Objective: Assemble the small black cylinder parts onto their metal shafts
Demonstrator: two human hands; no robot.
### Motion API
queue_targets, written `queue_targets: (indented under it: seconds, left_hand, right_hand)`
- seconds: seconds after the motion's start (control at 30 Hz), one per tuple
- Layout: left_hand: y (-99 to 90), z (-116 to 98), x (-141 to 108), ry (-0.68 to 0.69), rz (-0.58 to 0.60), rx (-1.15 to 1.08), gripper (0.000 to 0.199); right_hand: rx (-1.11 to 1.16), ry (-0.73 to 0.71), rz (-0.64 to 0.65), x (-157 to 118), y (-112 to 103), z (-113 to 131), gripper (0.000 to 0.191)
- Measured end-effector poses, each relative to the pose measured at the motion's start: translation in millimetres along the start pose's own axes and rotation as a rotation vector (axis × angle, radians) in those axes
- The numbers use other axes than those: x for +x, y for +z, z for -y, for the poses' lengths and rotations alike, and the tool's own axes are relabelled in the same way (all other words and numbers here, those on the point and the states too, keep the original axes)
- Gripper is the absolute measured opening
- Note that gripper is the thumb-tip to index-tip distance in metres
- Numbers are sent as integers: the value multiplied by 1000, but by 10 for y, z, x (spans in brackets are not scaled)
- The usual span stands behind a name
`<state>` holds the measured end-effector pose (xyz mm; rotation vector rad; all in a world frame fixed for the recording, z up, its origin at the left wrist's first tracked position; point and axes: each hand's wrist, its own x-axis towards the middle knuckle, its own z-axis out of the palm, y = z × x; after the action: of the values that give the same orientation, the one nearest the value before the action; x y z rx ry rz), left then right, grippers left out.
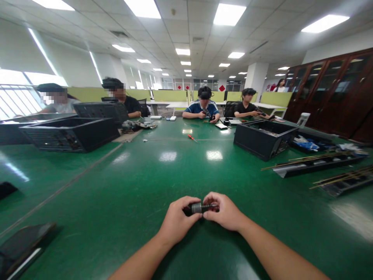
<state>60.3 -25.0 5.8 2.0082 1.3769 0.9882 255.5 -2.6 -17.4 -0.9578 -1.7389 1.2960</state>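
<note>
Low in the middle of the view, my left hand [178, 218] is wrapped round the thick dark body of a small cylindrical tool [197, 207] with a silvery collar. The tool lies level above the green tabletop [122, 202], its thin, ridged shaft pointing right. My right hand [225, 212] is curled round that thin end, fingertips and thumb close to the collar. Fingers hide both ends of the tool in part. Farther up the table lies a screwdriver [191, 137] with an orange handle.
Open black metal cases [72, 134] stand at the left, another black case [262, 140] at the right. Long metal trays [320, 163] with thin rods lie at the right. A dark flat object [26, 243] is at the near left. Several people sit round the table.
</note>
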Motion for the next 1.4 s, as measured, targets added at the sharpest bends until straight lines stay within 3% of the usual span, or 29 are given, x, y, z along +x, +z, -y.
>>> queue_targets:
  seconds: [0.6, 1.4]
  left_hand:
    - [32, 83, -18, 71, -53, -38, 29]
    - [56, 127, -31, 95, -82, -29, 32]
  right_hand:
    - [-135, -44, -69, 22, -26, -22, 12]
    - [-44, -23, -44, 31, -57, -55, 9]
